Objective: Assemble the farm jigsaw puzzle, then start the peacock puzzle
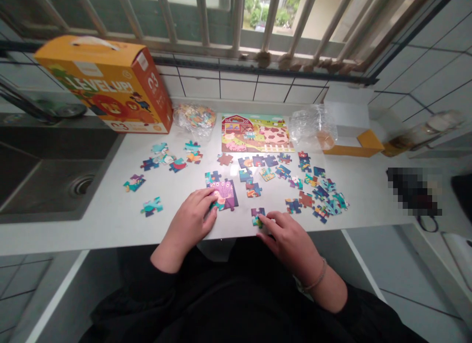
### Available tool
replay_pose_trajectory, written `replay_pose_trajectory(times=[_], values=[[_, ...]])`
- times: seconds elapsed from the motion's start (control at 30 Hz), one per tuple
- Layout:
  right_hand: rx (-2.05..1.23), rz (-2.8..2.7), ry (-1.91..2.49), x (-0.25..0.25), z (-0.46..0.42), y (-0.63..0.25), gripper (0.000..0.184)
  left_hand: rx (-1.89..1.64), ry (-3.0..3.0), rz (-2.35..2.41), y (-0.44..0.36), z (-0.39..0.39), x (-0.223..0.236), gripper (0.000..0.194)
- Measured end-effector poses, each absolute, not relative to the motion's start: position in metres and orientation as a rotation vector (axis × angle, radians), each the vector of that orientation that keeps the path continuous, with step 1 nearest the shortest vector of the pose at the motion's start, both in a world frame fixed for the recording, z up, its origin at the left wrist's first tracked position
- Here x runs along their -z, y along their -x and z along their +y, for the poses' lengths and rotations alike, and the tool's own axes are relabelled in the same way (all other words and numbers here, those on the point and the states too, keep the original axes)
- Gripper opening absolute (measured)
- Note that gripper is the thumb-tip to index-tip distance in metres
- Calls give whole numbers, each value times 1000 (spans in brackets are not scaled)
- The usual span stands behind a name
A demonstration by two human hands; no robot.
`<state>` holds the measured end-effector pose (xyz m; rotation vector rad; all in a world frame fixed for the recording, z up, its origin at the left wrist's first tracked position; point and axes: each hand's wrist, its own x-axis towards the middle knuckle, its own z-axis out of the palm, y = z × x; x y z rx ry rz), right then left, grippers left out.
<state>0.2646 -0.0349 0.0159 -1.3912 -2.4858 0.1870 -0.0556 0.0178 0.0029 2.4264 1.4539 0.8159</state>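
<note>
Apparently only a small start is made: one purple section (228, 190) of joined puzzle pieces lies near the middle of the table's (110, 213) near edge, while plenty of loose pieces (306, 199) are left, spread toward its left and right ends. The left hand (193, 216) reaches over the near edge, palm down, its fingers bunched close and resting on the section's left side. The right hand (289, 235), angled inward, touches a small purple-and-green piece (255, 214) just in from that edge; whether its fingers pinch it, I cannot tell.
</note>
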Motion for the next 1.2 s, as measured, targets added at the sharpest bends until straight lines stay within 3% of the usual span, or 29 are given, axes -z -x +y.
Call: replay_pose_trajectory(times=[0.1, 0.23, 0.47, 0.67, 0.83, 1.2], values=[[-156, -2476, 1303, -9, -45, -261, 49, -789, -2447, 1468, 56, 18, 0, 32], [-170, -2446, 1177, -1, -48, -263, 38, -689, -2468, 1455, 57, 18, 0, 35], [-160, -2468, 1001, 0, -38, -270, 34, -633, -2469, 1311, 57, 16, -9, 37], [-239, -2464, 970, 2, -37, -270, 54, -670, -2477, 1344, 56, 18, -4, 33], [-270, -2351, 824, -8, -39, -259, 58, -676, -2463, 1406, 55, 21, 1, 34], [-94, -2366, 950, -3, -17, -199, 25, -667, -2456, 1404, 55, 20, 0, 34]])
